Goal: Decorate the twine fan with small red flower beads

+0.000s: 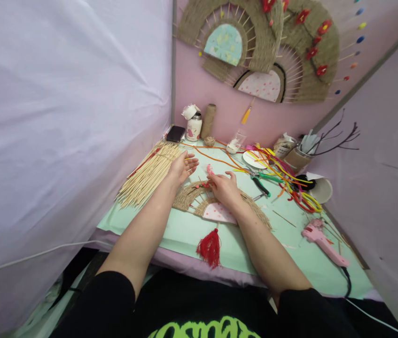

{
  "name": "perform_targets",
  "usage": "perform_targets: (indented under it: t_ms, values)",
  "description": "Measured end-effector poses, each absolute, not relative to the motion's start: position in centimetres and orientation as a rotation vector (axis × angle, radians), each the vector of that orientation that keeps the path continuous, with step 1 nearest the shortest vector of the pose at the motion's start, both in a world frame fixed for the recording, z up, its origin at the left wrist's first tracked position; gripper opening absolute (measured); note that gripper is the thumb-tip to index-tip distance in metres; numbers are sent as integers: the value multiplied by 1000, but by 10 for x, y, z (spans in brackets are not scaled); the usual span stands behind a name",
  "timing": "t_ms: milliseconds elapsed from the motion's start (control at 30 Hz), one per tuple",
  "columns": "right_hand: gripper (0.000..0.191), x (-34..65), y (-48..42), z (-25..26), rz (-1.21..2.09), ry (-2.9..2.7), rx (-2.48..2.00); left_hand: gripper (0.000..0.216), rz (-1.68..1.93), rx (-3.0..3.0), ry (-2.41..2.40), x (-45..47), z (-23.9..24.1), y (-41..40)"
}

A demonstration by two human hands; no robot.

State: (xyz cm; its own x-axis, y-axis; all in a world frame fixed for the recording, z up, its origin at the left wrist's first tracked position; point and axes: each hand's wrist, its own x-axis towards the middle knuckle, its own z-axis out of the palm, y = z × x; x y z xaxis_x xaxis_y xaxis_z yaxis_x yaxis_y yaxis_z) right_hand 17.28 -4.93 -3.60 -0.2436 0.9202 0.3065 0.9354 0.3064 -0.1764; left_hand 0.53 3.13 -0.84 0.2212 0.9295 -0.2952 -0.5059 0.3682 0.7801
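On the table lies a half-round twine fan (pixel 186 198) with thin stick ribs, a pink-dotted white panel and small red pieces near its top. A red tassel (pixel 210 247) hangs from its lower edge toward me. Over the fan, my right hand (pixel 225 190) has its thumb and index finger closed at a small pink piece (pixel 209 168), perhaps a flower; its exact shape is too small to tell. My left hand (pixel 183 168) is held above the fan's left end, palm turned inward, fingers spread with nothing gripped.
Left is a bundle of thin wooden sticks (pixel 151 173), with a phone (pixel 175 134) behind. Pliers (pixel 260 184), coloured fuzzy stems (pixel 290 185) and a white plate (pixel 255 159) lie to the right. A pink glue gun (pixel 325 241) rests near the right edge, its cord trailing off.
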Motion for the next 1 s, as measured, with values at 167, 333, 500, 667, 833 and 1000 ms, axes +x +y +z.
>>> perform_targets:
  t_ms: [167,333,500,667,833,1000]
  values:
    - [36,172,-49,-36,-36,-2257,-1676,27,1080,607,847,6,-6,30]
    - [35,172,-48,-38,-27,-2257,-1674,28,1079,609,859,6,-5,30]
    - [36,175,-49,-36,-15,-2164,-1631,26,1084,651,884,7,-8,32]
    - [37,182,-46,-35,-66,-1962,-1733,11,1163,1035,1110,17,-22,34]
    - [33,190,-40,-37,-78,-1837,-1894,15,1115,1643,1197,28,-39,32]
    - [29,193,-37,-37,-71,-1820,-1935,26,952,1653,1281,39,-33,38]
